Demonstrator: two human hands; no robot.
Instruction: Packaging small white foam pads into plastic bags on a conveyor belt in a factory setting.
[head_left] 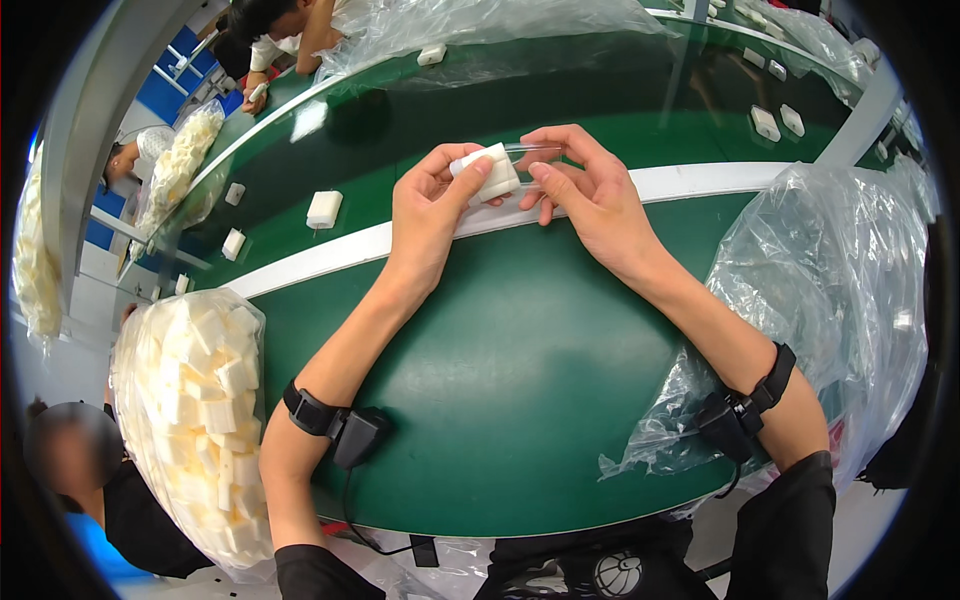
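Observation:
In front of me, over the white rail, my left hand (425,205) is closed around a white block-shaped plastic piece (500,175), its thumb pressing on the near face. Close on the right, the fingers of my right hand (603,195) pinch a thin transparent plastic part (535,150). That part reaches the right end of the white piece; whether it is fitted onto it or only touching, I cannot tell.
Beyond the white rail (700,182) runs a green conveyor (400,120) carrying several white pieces (324,209). A full bag of white blocks (205,400) stands left of the green table (480,390); a crumpled transparent bag (830,290) lies right. Co-workers sit across and at left.

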